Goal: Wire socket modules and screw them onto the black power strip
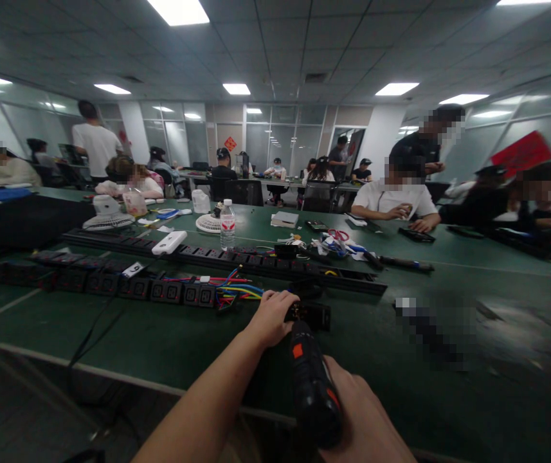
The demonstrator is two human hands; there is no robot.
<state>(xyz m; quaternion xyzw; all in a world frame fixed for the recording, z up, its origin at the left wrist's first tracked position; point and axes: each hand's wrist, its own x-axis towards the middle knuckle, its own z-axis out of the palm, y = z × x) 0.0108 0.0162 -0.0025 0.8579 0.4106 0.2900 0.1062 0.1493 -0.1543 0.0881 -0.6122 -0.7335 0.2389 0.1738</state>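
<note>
Short black rectangular housing [317, 316] with copper-coloured specks near its left end lies on the dark green tabletop [352, 360], just ahead of the person; the clock directions below are taken from it.

The left forearm comes in from seven o'clock, stretched forward, and the bare left hand [272, 316] lies back upward over the housing's nine o'clock end. Its fingers bend over the far edge while the thumb sits on the near side, so the grip is closed down to the housing's width.

At six o'clock, a black cordless drill with orange patches [310, 376] points its nose up toward the housing; whether the tip touches it cannot be told. The bare right hand [355, 405] comes from five o'clock, wrist low, back of the hand turned outward, clasped about the drill's rear. The drill body hides the fingers, so how tightly they curl does not show.

Red, blue and yellow plastic-coated wires [239, 290] reach the left hand from between nine and ten o'clock, out of a long black strip of square sockets [135, 289]. Beyond, a long black metal rail [256, 262] passes at eleven o'clock. A clear plastic bottle with a red-and-white label [227, 226] stands upright at ten, a pair of red-handled scissors [337, 235] lies near one, and a slim black-handled tool [407, 264] rests at two.
</note>
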